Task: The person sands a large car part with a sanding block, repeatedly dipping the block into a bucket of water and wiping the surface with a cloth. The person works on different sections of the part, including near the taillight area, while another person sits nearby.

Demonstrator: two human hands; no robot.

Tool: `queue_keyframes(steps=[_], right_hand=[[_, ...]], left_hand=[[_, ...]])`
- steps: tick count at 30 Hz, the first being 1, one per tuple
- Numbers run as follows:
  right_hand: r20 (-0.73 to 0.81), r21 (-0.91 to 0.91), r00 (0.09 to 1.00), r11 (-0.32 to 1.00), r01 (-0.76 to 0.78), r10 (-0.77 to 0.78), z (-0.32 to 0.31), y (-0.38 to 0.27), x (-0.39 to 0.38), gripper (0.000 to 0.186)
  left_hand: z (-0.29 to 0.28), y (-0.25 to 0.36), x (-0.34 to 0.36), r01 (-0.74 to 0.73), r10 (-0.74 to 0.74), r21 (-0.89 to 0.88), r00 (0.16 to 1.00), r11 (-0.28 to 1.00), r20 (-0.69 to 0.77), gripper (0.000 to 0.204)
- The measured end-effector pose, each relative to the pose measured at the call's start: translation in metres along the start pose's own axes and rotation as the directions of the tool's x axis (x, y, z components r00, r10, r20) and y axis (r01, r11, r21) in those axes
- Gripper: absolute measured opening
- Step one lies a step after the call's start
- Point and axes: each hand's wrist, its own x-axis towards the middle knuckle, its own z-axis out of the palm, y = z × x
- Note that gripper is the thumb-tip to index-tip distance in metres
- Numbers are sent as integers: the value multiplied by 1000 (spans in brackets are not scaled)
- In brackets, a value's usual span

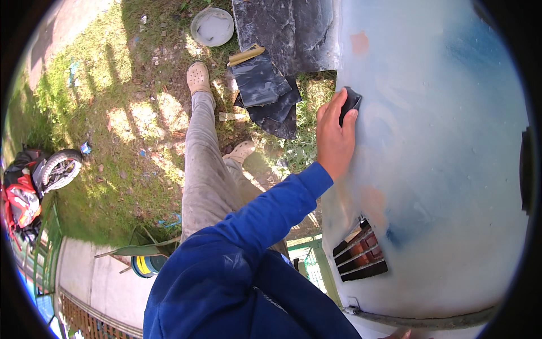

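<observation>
My left hand (337,133), at the end of a blue sleeve, presses a folded piece of black sandpaper (350,106) against the edge of a vehicle panel (440,158). Its fingers and thumb are closed around the piece. The panel is whitish with blue patches and a few peach-coloured filler spots. At the bottom edge of the picture only a sliver of my right hand (402,334) shows, near the panel's lower rim; its fingers are mostly hidden. Left of the panel, dark sheets (261,82) lie in a pile with a tan folded strip (247,55) on top.
A round tub (212,27) of whitish liquid stands on the grass beside a large dark, white-smeared sheet (282,34). A slatted vent opening (361,254) sits low in the panel. Farther left are a red motorcycle (25,198), a wheelbarrow (135,248) and a bucket (148,265).
</observation>
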Motion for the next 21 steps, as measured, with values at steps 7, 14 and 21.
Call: queue_keyframes(steps=[7, 14, 21], right_hand=[[-1, -11, 1000, 1000, 0, 0, 1, -2, -2, 54], [1, -10, 1000, 1000, -22, 22, -2, -4, -3, 53], [32, -50, 994, 994, -102, 103, -6, -4, -13, 53]], left_hand=[[14, 26, 51, -168, 163, -58, 984, 984, -71, 44], [2, 51, 107, 26, -27, -60, 999, 998, -30, 44], [4, 76, 121, 18, -16, 27, 997, 999, -72, 43]])
